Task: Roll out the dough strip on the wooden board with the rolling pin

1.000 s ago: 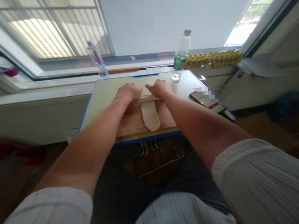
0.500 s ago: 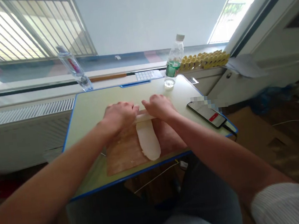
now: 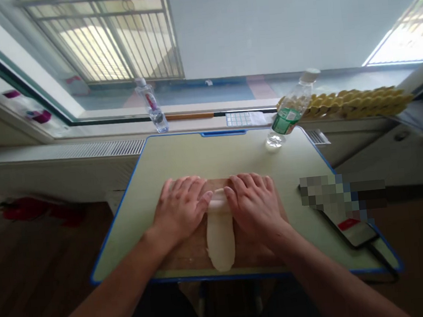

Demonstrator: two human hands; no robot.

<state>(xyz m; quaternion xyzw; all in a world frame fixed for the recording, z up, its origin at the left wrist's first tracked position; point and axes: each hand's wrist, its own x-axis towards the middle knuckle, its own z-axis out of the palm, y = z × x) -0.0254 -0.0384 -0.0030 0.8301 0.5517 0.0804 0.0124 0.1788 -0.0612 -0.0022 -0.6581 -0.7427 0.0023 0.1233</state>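
A pale rolling pin (image 3: 217, 201) lies across the far part of a long, flattened strip of dough (image 3: 221, 242). Only its middle shows, between my thumbs; its ends are hidden under my hands. My left hand (image 3: 184, 206) is palm down over the pin's left side, fingers bent forward across it. Over the right side, my right hand (image 3: 255, 204) holds the pin in the same way. Both thumbs point inward near the dough's edges. Underneath lies a brown wooden board (image 3: 183, 258), partly covered by my hands and forearms.
The board rests on a pale green table (image 3: 196, 155) with a blue edge. A green-labelled bottle (image 3: 286, 116) stands at its back right, and a phone (image 3: 353, 229) with a cable lies at the right. Another bottle (image 3: 152, 107) is by the window sill, near yellow folded items (image 3: 355, 102).
My view has shifted, so the table appears lower and more level. My hands have gone from curled fists around the rolling pin to fingers laid forward over it.
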